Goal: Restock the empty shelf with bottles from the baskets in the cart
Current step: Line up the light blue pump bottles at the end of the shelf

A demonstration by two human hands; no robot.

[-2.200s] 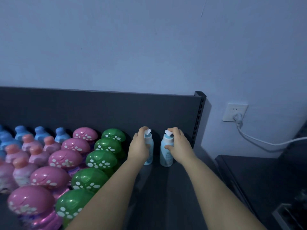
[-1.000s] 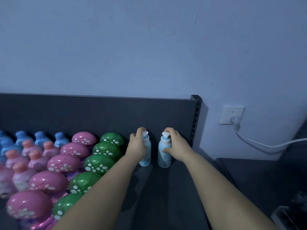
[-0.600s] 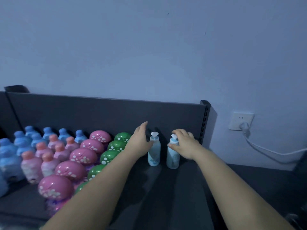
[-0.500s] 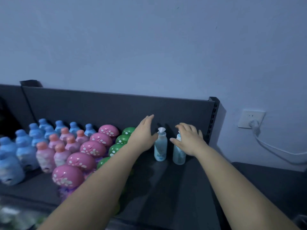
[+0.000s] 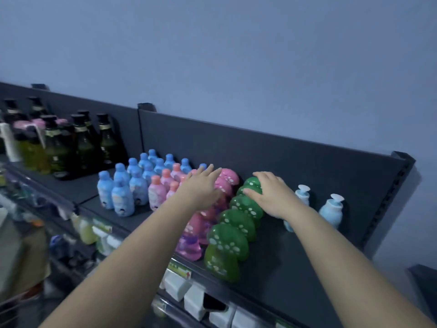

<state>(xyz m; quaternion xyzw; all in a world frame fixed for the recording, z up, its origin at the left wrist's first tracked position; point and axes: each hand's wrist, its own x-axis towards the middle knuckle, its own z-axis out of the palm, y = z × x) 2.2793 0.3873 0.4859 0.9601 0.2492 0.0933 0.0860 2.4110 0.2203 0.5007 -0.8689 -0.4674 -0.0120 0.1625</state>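
At right end of shelf (image 5: 272, 268): two pump bottles (image 5: 331, 210) stand at back, likely so row fills forward. Left hand (image 5: 203, 190) flat, empty, over pink bottles (image 5: 228, 177). Right hand (image 5: 272, 196) loose, empty, over green bottles (image 5: 238, 221).

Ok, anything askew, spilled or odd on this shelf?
Nothing stands out. Both pump bottles stand upright near the back of the shelf; the green bottles and pink bottles sit in straight rows, and nothing is spilled.

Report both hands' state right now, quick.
Left hand: open, fingers straight, holding nothing, in front of the pink bottles.
Right hand: open, fingers relaxed, holding nothing, by the green bottles.
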